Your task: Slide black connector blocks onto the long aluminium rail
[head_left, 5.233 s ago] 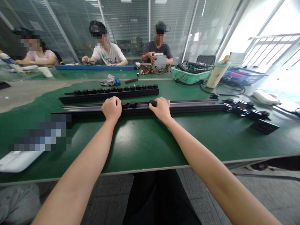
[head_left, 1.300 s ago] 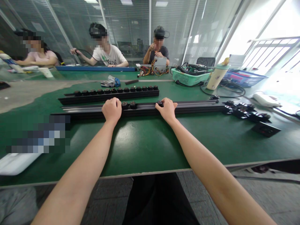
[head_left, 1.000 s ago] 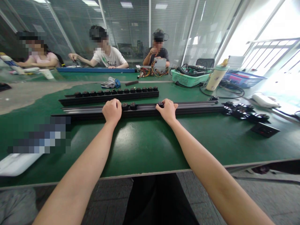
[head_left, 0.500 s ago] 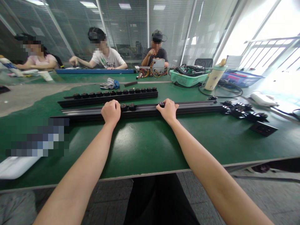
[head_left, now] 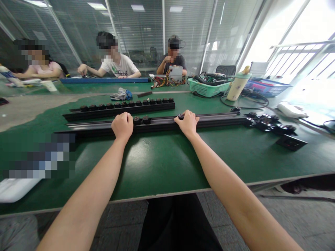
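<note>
A long black rail (head_left: 162, 127) with an open grey channel along its top lies across the green table in front of me. My left hand (head_left: 122, 126) is closed over the rail left of the middle, fingers curled over its far side. Just right of that fist, two small black blocks (head_left: 141, 120) sit in the channel. Further right, my right hand (head_left: 187, 122) pinches another small black block (head_left: 180, 116) at the channel, thumb on its left and fingers behind. The hand partly hides this block. Bare channel shows between it and the pair.
Behind lies a second black rail (head_left: 125, 109) filled with similar blocks. Several loose black parts (head_left: 267, 122) and a square black plate (head_left: 291, 143) lie at right. Further back are a glove (head_left: 120, 94), green basket (head_left: 209, 89) and bottle (head_left: 238, 85). Three people sit opposite.
The view has shifted slightly. Both hands keep their grips, and the block in my right hand stands at most a touch further right from the pair.
</note>
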`<control>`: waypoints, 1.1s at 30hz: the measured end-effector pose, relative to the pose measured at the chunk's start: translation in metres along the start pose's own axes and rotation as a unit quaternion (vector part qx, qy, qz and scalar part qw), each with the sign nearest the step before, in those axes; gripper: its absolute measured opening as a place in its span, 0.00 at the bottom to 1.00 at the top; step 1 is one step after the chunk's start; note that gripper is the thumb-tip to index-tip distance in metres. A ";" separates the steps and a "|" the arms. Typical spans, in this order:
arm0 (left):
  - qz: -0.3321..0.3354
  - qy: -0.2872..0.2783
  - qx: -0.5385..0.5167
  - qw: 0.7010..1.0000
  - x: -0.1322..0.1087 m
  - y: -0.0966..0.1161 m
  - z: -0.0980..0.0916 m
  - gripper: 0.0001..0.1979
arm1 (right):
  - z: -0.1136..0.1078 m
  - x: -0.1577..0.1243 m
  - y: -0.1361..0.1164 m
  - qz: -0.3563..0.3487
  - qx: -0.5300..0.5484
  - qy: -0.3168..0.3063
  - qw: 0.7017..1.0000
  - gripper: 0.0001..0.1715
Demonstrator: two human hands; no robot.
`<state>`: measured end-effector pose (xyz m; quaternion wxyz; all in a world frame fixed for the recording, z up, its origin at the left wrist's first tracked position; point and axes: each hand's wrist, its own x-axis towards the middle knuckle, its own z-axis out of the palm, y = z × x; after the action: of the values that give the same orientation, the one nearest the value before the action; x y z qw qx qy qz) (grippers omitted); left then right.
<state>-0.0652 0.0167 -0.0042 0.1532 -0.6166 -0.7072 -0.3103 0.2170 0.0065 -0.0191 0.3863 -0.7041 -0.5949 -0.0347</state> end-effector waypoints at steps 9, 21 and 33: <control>0.000 0.000 -0.013 1.000 -0.001 0.000 -0.001 0.20 | 0.000 0.001 0.001 0.006 -0.007 0.005 1.000 0.14; 0.000 0.001 -0.007 1.000 -0.001 0.001 0.000 0.20 | 0.000 0.003 0.003 0.012 0.005 0.014 1.000 0.13; 0.002 0.003 0.005 1.000 0.000 0.001 0.001 0.21 | -0.007 0.003 0.002 0.029 -0.014 -0.014 0.999 0.18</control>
<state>-0.0644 0.0170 -0.0049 0.1587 -0.6161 -0.7074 -0.3079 0.2224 0.0050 -0.0133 0.3689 -0.7267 -0.5791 -0.0226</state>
